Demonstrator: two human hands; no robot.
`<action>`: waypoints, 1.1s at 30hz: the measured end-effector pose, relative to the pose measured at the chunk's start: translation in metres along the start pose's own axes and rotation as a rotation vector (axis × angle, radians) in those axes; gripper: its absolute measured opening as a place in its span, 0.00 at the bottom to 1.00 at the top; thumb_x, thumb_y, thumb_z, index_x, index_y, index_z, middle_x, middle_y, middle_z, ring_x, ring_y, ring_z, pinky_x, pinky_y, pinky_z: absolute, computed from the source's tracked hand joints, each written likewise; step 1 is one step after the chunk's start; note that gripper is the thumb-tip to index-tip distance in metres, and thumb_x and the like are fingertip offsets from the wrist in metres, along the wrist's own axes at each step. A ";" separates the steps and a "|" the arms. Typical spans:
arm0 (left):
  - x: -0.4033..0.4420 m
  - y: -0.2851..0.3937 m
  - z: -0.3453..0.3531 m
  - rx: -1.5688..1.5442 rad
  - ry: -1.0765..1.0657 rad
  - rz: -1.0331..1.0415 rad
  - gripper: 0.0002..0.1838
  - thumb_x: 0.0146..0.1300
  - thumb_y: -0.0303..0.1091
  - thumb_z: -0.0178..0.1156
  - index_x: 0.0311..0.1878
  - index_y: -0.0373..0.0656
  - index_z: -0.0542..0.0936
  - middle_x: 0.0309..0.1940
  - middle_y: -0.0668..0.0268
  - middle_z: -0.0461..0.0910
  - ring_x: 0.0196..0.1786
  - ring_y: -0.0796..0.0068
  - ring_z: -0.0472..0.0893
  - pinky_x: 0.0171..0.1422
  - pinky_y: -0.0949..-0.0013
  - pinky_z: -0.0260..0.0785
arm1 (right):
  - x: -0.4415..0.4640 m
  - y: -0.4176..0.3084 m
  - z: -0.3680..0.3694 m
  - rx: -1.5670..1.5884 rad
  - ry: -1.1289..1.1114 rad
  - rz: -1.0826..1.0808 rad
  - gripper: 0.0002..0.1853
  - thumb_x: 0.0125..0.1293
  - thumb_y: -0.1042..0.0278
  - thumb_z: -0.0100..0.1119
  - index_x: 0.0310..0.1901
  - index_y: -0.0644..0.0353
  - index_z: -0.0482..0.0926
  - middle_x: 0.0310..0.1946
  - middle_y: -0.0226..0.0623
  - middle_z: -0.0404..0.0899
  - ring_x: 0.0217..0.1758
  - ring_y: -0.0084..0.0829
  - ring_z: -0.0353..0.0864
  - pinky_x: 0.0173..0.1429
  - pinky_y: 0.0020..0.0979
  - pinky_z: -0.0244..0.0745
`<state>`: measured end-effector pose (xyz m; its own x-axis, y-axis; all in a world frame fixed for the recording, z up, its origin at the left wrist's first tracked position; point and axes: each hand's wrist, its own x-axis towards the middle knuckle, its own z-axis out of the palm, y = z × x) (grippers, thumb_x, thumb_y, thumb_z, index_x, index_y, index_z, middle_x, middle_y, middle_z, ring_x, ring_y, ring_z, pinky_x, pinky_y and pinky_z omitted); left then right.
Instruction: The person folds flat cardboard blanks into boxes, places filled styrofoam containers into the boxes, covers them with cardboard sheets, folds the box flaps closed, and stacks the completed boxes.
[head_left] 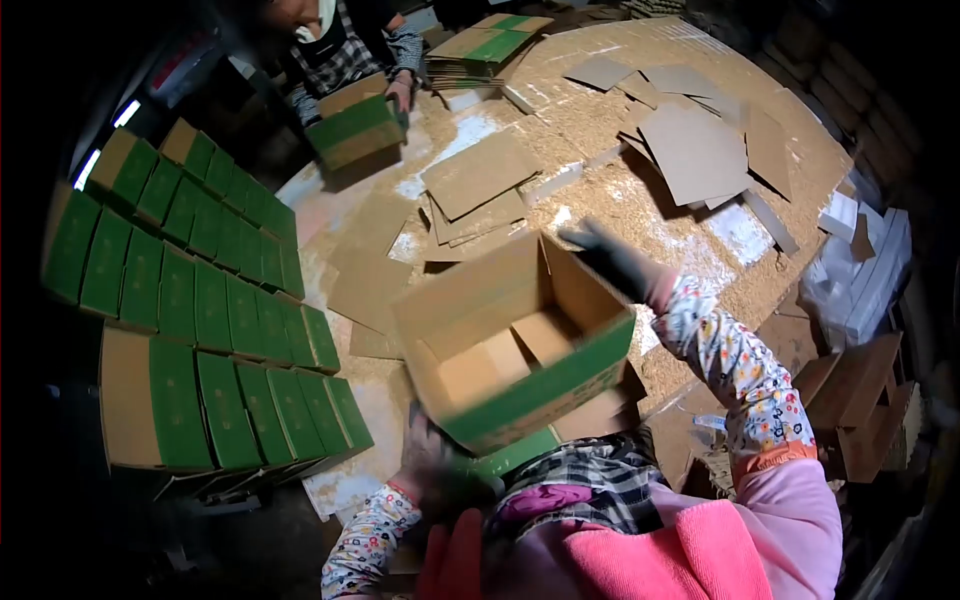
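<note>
An open cardboard box with a green outer band is tilted in front of me; its inside faces up and it is slightly blurred. My right hand, in a dark glove, is at the box's far right corner with its fingers stretched out; whether it touches the wall I cannot tell. Near the lower left corner is my left hand, smeared by motion, its fingers not readable. Beneath the box, close to my apron, another green cardboard piece partly shows.
Rows of green boxes are stacked at left. Cardboard sheets and more sheets lie on the worn table. Across it, a person handles a green box. Flat cartons are piled beyond; plastic-wrapped white pieces sit at right.
</note>
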<state>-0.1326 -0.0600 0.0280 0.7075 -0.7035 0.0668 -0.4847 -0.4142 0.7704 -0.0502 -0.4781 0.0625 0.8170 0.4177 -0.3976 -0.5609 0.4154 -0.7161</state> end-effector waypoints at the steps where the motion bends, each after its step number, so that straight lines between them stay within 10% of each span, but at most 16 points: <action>1: -0.026 -0.041 0.003 0.905 -0.113 0.062 0.24 0.61 0.39 0.57 0.59 0.41 0.69 0.60 0.54 0.67 0.65 0.54 0.65 0.71 0.54 0.53 | 0.020 0.027 -0.006 -0.364 0.060 -0.216 0.42 0.63 0.36 0.49 0.66 0.67 0.62 0.60 0.48 0.71 0.62 0.38 0.70 0.66 0.36 0.63; 2: -0.029 -0.049 -0.001 1.049 0.018 -0.114 0.26 0.65 0.44 0.53 0.61 0.37 0.67 0.60 0.52 0.66 0.64 0.51 0.64 0.71 0.55 0.53 | 0.034 0.055 -0.004 -0.734 0.135 -0.430 0.39 0.62 0.42 0.56 0.65 0.66 0.63 0.61 0.50 0.68 0.64 0.38 0.69 0.67 0.37 0.62; 4: 0.014 -0.030 -0.018 -0.040 0.767 -0.362 0.28 0.66 0.43 0.53 0.63 0.34 0.64 0.61 0.49 0.65 0.64 0.48 0.63 0.71 0.56 0.52 | 0.028 0.058 0.025 -0.926 0.191 -0.428 0.37 0.61 0.52 0.60 0.66 0.66 0.61 0.65 0.55 0.61 0.67 0.40 0.64 0.69 0.37 0.61; 7: 0.074 0.007 -0.023 0.202 0.581 -0.450 0.28 0.66 0.45 0.52 0.62 0.35 0.66 0.58 0.48 0.67 0.63 0.48 0.64 0.68 0.57 0.56 | 0.024 0.097 0.021 -1.945 0.285 -1.016 0.29 0.70 0.56 0.50 0.67 0.63 0.61 0.70 0.53 0.52 0.69 0.41 0.61 0.71 0.33 0.57; 10: 0.053 -0.010 -0.029 0.300 0.448 -0.471 0.27 0.65 0.46 0.54 0.60 0.35 0.68 0.56 0.48 0.69 0.60 0.50 0.66 0.65 0.55 0.58 | 0.087 0.081 -0.042 -0.428 0.143 -0.325 0.30 0.71 0.50 0.47 0.66 0.63 0.62 0.66 0.50 0.62 0.66 0.37 0.66 0.69 0.31 0.59; 14: 0.042 -0.015 -0.027 0.265 0.488 -0.539 0.24 0.59 0.36 0.56 0.58 0.35 0.70 0.53 0.49 0.71 0.56 0.51 0.70 0.65 0.56 0.59 | 0.206 -0.003 -0.226 -0.394 0.884 -0.400 0.22 0.64 0.54 0.57 0.51 0.62 0.74 0.31 0.36 0.76 0.29 0.31 0.78 0.34 0.33 0.77; 17: 0.058 -0.002 -0.019 0.291 0.551 -0.638 0.24 0.60 0.34 0.56 0.58 0.34 0.69 0.53 0.52 0.71 0.57 0.55 0.70 0.64 0.60 0.60 | 0.265 -0.068 -0.333 -0.619 1.335 -0.174 0.32 0.55 0.40 0.61 0.37 0.71 0.81 0.30 0.44 0.81 0.31 0.37 0.80 0.39 0.35 0.74; 23: 0.042 -0.034 -0.051 1.224 -0.052 -0.007 0.26 0.65 0.35 0.55 0.64 0.34 0.64 0.62 0.51 0.65 0.65 0.55 0.64 0.71 0.59 0.54 | 0.265 -0.089 -0.386 -0.763 1.295 -0.078 0.35 0.54 0.36 0.58 0.38 0.70 0.81 0.36 0.52 0.83 0.41 0.44 0.83 0.46 0.37 0.73; 26: 0.051 -0.029 -0.041 0.912 0.217 -0.209 0.25 0.64 0.36 0.56 0.60 0.32 0.66 0.56 0.49 0.69 0.61 0.55 0.68 0.68 0.61 0.58 | 0.210 -0.050 -0.376 -0.822 1.299 -0.113 0.30 0.55 0.41 0.56 0.36 0.68 0.82 0.35 0.54 0.82 0.40 0.47 0.83 0.45 0.38 0.74; 28: 0.070 -0.004 -0.017 0.295 0.586 -0.708 0.21 0.62 0.32 0.54 0.57 0.33 0.69 0.51 0.54 0.71 0.56 0.59 0.70 0.63 0.62 0.61 | 0.149 -0.018 -0.350 -0.474 1.222 -0.195 0.19 0.53 0.50 0.61 0.27 0.62 0.80 0.23 0.46 0.80 0.30 0.42 0.81 0.35 0.37 0.72; 33: 0.064 -0.015 -0.020 0.255 0.568 -0.687 0.23 0.58 0.27 0.54 0.58 0.33 0.68 0.53 0.53 0.70 0.57 0.57 0.70 0.65 0.62 0.59 | 0.060 0.064 -0.339 -0.325 1.143 -0.863 0.19 0.65 0.56 0.57 0.47 0.66 0.78 0.43 0.36 0.80 0.46 0.28 0.77 0.52 0.29 0.69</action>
<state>-0.0699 -0.0873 0.0335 0.9945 0.1044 -0.0001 0.0838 -0.7971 0.5980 0.0087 -0.7004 -0.2016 0.6222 -0.7772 0.0941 0.0730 -0.0622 -0.9954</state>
